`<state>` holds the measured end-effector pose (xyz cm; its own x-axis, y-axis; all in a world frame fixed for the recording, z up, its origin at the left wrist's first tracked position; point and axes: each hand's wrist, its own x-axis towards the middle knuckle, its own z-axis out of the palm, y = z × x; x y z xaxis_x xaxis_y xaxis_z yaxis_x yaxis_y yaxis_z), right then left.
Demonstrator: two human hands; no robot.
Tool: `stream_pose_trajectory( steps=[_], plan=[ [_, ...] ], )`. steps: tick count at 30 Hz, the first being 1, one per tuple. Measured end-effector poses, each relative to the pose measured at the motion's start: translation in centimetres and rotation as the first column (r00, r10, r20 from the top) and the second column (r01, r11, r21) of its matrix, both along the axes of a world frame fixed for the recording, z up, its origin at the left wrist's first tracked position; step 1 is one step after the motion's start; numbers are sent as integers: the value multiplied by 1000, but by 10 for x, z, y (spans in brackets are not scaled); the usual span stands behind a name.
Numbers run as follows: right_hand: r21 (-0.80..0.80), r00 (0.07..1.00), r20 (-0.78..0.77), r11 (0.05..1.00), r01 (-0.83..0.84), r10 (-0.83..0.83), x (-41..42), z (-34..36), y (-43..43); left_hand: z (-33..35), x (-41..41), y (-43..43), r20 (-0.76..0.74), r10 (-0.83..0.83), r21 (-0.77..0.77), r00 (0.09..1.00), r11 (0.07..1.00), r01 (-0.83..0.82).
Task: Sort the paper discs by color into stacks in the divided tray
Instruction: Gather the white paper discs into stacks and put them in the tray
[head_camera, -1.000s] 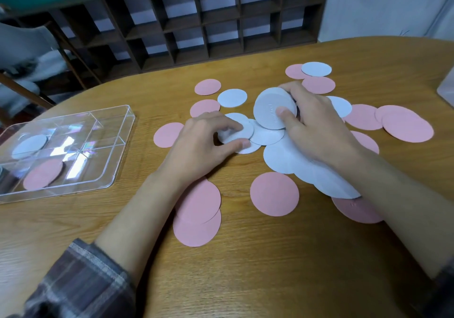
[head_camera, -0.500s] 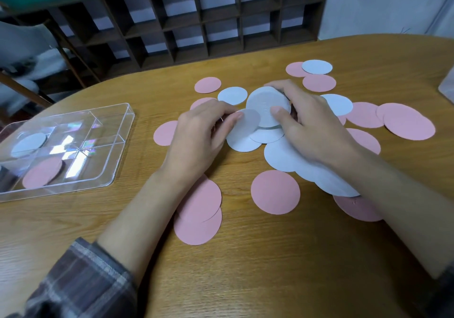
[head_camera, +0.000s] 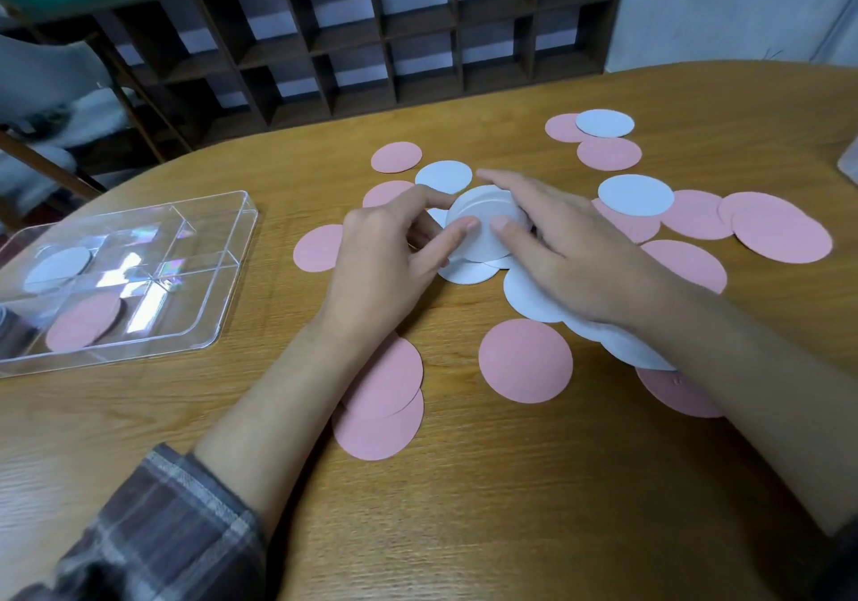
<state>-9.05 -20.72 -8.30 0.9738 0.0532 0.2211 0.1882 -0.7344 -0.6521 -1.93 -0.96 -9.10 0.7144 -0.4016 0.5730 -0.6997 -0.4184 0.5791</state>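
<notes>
White stack: a small pile of white paper discs (head_camera: 483, 224) is held just above the middle of the table, tilted slightly, with both hands on it.
Left hand: the left hand (head_camera: 385, 266) has its thumb on the near left edge of the pile and its forefinger along the far left edge, so its fingers (head_camera: 459, 229) are clamped on the pile.
Right hand: the right hand (head_camera: 571, 252) has its thumb pressed on the top face of the pile near the middle and its other fingers curved round the far right rim, clamped on the same pile.
Loose white discs: several lie flat under and beside the hands; one (head_camera: 443, 176) lies just beyond the left forefinger, another (head_camera: 635, 195) lies to the right of the right hand, and one (head_camera: 604, 122) lies at the far side, overlapping a pink one.
Pink discs: they are scattered around the hands; a lone one (head_camera: 524, 361) lies near the wrists, and two overlapping ones (head_camera: 380, 410) lie partly under the left forearm.
Tray: the clear divided tray (head_camera: 232, 275) sits well to the left on the table, with one white disc (head_camera: 58, 268) in a far compartment and one pink disc (head_camera: 83, 322) in a near compartment.
Table: wooden table (head_camera: 510, 507), light brown grain.
Sleeve: a plaid sleeve (head_camera: 153, 535) covers the left forearm's lower part.
</notes>
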Motion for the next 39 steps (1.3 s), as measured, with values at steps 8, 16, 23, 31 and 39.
stream_pose_trajectory(
  steps=[8,16,23,31,39],
  plan=[
    [-134,999,44,990,34,-28,3,-2,0,3,0,1,-38,12,51,999,999,-10],
    [24,973,100,978,208,-209,7,1,-16,-11,15,12,-61,28,323,998,946,-7],
    [17,971,86,975,223,-223,8,-2,-16,-9,19,15,-20,16,353,1000,936,-8],
    [32,974,82,977,210,-211,6,-1,-12,-2,14,14,287,22,309,958,944,-114],
    [60,979,73,980,187,-191,3,2,-9,8,6,8,334,66,79,940,992,-98]
  ],
)
